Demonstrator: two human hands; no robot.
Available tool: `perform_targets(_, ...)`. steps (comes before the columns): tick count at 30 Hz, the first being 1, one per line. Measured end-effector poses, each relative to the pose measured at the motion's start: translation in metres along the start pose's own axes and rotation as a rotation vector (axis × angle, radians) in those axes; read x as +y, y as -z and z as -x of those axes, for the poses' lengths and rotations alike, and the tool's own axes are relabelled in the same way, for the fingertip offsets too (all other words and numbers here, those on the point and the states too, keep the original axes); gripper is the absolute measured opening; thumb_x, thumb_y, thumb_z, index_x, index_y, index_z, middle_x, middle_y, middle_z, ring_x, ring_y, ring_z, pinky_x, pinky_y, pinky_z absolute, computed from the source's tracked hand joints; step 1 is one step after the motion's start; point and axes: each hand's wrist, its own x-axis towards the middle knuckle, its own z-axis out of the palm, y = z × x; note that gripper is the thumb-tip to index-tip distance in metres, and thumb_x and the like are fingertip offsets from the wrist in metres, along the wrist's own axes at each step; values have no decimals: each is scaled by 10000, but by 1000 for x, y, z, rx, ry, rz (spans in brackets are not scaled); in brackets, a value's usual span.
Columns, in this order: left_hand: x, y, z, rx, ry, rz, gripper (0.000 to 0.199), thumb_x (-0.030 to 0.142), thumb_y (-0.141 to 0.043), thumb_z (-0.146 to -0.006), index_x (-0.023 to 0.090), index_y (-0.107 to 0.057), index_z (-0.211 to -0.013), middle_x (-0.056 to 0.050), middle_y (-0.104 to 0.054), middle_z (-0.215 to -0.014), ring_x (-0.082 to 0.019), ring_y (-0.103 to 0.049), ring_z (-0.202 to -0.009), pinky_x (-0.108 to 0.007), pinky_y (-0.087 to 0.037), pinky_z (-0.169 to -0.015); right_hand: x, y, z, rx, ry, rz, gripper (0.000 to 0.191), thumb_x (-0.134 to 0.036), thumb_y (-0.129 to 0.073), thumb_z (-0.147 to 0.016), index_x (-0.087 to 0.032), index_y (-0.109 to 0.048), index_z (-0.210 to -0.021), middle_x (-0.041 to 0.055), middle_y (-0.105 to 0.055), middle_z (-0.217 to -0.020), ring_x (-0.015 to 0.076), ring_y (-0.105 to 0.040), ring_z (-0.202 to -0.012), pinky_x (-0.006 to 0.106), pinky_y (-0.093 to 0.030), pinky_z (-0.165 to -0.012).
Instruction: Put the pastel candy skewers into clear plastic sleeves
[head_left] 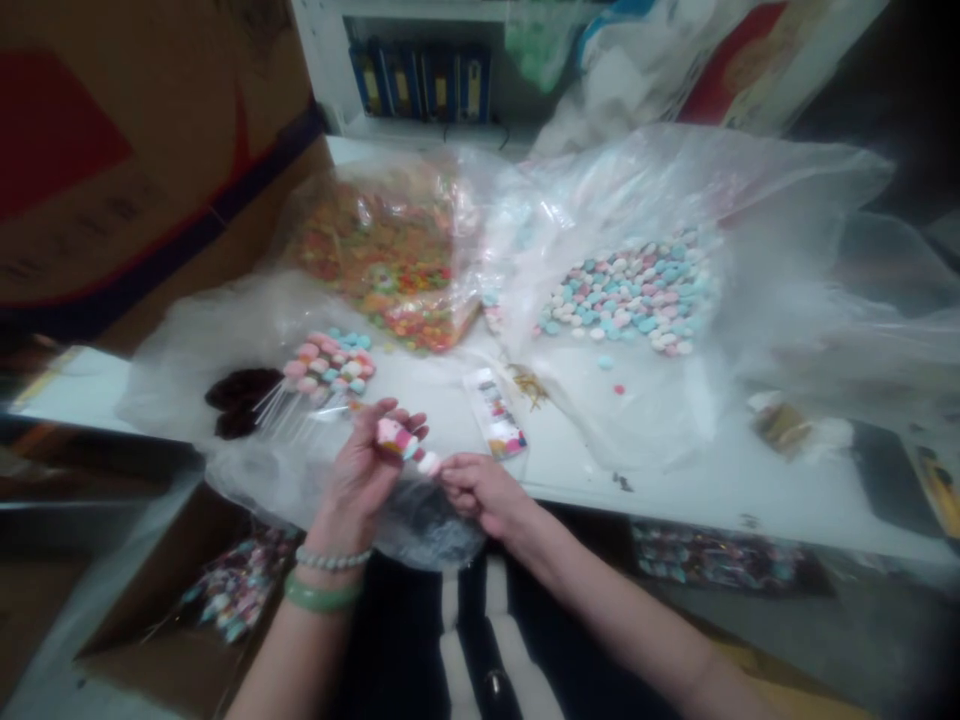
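Note:
My left hand (366,462) is turned palm up, its fingers curled around a short candy skewer (397,437) with pink, yellow, blue and white pieces. At the skewer's right end, beside a pale round candy (429,463), the fingertips of my right hand (480,490) are pinched together. Any stick inside that pinch is hidden. Behind my left hand lies a bunch of finished-looking candy skewers (330,365), with white sticks (289,415) pointing toward me. A printed packet (495,413) rests on the table just beyond my right hand.
A clear bag of orange and green candies (409,300) stands at the back. To its right, an open plastic bag spills pastel candies (630,290). Gold twist ties (529,385) lie mid-table. Below left is a cardboard box (157,665) holding candy; a large carton (150,150) rises at left.

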Motion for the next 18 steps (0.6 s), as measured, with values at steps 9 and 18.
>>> perform_targets(9, -11, 16, 0, -65, 92, -111, 258, 306, -843, -706, 136, -670, -795, -43, -648, -707, -238, -692, -792, -306, -570, -662, 1, 5, 0, 59, 4, 121, 54, -177, -628, -691, -149, -627, -737, -81, -405, -496, 52, -255, -420, 198, -168, -428)
perform_targets(18, -18, 10, -4, 112, 70, -6, 144, 252, -677, -869, 125, -651, -806, -70, -681, -791, -231, -700, -814, -365, -581, -778, 21, 0, 9, 429, 844, 1381, 244, -121, -456, -924, -187, -688, -886, 51, -624, -779, 174, -548, -737, 280, -369, -676)
